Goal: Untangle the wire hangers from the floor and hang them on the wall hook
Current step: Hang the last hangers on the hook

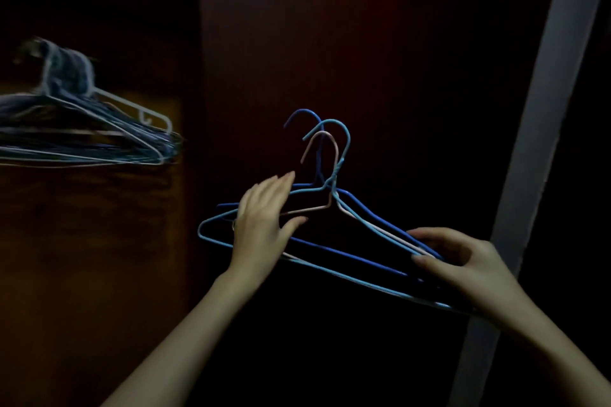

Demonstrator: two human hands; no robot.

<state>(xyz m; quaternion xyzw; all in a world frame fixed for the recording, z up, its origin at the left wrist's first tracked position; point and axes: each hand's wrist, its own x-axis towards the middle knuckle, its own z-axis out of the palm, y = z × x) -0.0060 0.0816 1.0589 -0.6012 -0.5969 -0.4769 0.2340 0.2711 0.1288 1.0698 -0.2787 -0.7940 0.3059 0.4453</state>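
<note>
Three wire hangers are held together in mid-air, hooks up: a dark blue hanger (347,258), a light blue hanger (334,124) and a pink hanger (325,137). My right hand (463,261) pinches their right shoulder ends between thumb and fingers. Over their left shoulders lies my left hand (264,218), fingers straight and thumb spread, touching the wires. A bunch of several hangers (99,135) hangs on the wall hook (59,56) at the upper left. The room is very dark.
A dark reddish-brown wooden panel (363,43) stands behind the held hangers. A lighter brown surface (82,241) lies below the hung bunch at left. A pale grey strip (535,109) runs diagonally down the right side.
</note>
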